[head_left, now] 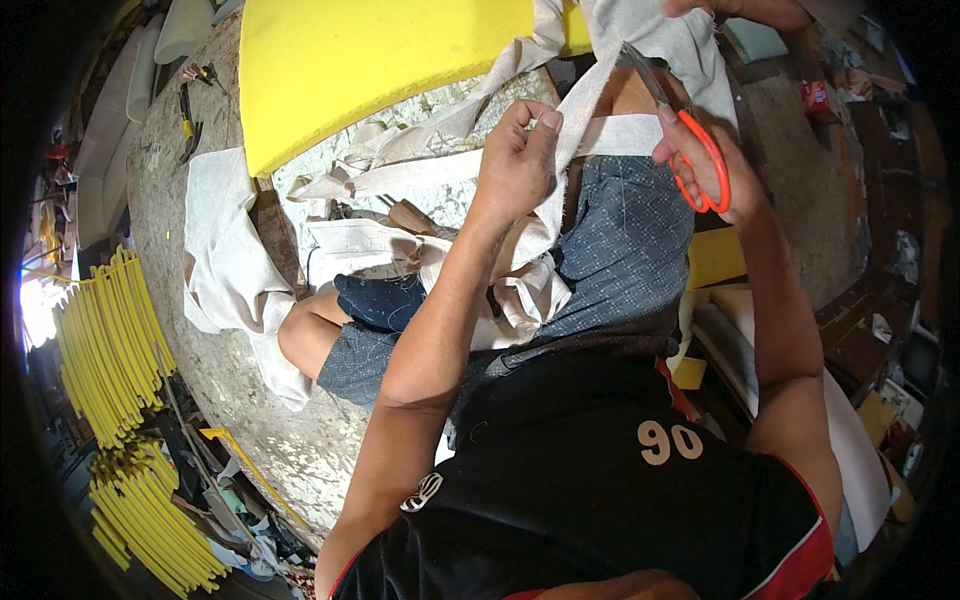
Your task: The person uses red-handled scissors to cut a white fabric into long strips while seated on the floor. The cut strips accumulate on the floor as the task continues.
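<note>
My left hand (518, 160) is closed in a pinch on a long off-white cloth strip (582, 105), which runs up toward a wider piece of cloth (690, 62). To its right, my right hand (740, 172) grips scissors (716, 160) by their orange loops. The dark blades point up and left, their tips by the cloth where strip and wider piece meet. More strips (420, 172) lie in loose loops across my lap and the table. Another person's hand (692, 7) reaches in at the top right, at the cloth's upper edge.
A large yellow foam sheet (380, 75) covers the far part of the worn table (220, 125). Near its left edge lies a yellow-and-black hand tool (188, 122). White cloth (232, 245) drapes at the left. Bundled yellow rods (112, 345) stand beyond the table's left edge.
</note>
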Action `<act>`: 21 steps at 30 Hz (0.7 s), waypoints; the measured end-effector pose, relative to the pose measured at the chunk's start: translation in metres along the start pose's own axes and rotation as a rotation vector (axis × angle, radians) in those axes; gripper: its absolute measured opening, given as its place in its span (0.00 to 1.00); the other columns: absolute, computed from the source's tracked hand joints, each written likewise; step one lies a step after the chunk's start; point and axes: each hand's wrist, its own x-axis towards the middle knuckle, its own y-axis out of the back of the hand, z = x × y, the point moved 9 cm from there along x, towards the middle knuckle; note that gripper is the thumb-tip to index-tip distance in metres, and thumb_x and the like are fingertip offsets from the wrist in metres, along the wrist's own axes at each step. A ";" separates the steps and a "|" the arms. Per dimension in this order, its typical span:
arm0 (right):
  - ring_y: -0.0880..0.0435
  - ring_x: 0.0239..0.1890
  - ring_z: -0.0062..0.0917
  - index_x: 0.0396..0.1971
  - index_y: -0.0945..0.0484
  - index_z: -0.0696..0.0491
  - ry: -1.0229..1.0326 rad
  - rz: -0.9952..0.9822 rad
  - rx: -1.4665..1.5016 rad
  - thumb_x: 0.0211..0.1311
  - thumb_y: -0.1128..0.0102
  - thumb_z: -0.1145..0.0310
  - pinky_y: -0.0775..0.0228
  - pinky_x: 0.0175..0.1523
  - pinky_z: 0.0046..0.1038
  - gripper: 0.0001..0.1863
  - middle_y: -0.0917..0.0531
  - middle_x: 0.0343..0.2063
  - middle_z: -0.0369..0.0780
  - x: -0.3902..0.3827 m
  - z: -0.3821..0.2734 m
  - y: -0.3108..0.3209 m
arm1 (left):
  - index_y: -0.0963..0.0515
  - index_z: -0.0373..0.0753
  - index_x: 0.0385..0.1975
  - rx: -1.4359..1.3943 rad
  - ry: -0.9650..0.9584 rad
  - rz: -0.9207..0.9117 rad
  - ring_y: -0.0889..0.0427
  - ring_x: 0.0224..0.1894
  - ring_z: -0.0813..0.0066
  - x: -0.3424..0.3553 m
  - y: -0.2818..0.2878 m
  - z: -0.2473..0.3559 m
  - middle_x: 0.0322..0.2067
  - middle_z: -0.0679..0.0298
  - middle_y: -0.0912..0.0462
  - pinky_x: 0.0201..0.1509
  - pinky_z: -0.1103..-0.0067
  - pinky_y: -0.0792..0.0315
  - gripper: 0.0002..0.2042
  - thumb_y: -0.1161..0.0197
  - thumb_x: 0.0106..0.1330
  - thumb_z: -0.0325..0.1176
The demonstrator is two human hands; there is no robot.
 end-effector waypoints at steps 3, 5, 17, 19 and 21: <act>0.35 0.11 0.12 0.27 0.22 0.58 -0.001 -0.010 0.014 0.67 0.47 0.31 0.43 0.16 0.19 0.38 0.32 0.11 0.29 0.001 0.000 0.001 | 0.27 0.38 0.40 -0.039 0.051 -0.009 0.38 0.15 0.88 -0.004 -0.002 0.003 0.19 0.73 0.28 0.17 0.83 0.45 0.08 0.44 0.79 0.36; 0.35 0.11 0.12 0.27 0.22 0.58 -0.003 -0.022 -0.008 0.67 0.47 0.31 0.43 0.16 0.19 0.38 0.32 0.11 0.29 0.000 -0.001 0.000 | 0.27 0.38 0.40 -0.012 0.003 0.016 0.38 0.15 0.88 -0.005 0.008 -0.001 0.18 0.74 0.29 0.17 0.83 0.45 0.08 0.44 0.79 0.36; 0.35 0.11 0.12 0.27 0.22 0.58 -0.014 -0.068 0.033 0.72 0.50 0.37 0.41 0.18 0.18 0.34 0.32 0.11 0.29 0.000 -0.004 0.000 | 0.27 0.39 0.40 -0.041 0.045 -0.004 0.38 0.14 0.88 -0.010 0.007 0.002 0.17 0.76 0.31 0.16 0.83 0.46 0.08 0.44 0.79 0.37; 0.36 0.11 0.12 0.27 0.23 0.57 -0.002 -0.069 0.045 0.75 0.51 0.40 0.42 0.18 0.18 0.32 0.33 0.11 0.29 0.001 -0.005 0.000 | 0.27 0.39 0.40 -0.037 0.035 0.000 0.38 0.14 0.88 -0.010 0.006 0.003 0.16 0.76 0.31 0.16 0.83 0.46 0.09 0.44 0.79 0.37; 0.36 0.10 0.12 0.26 0.24 0.57 0.017 -0.066 0.078 0.74 0.51 0.40 0.42 0.17 0.18 0.32 0.33 0.10 0.29 0.005 -0.003 0.001 | 0.27 0.39 0.40 -0.049 0.031 0.007 0.38 0.14 0.88 -0.009 0.004 0.003 0.16 0.75 0.30 0.16 0.84 0.46 0.09 0.44 0.79 0.38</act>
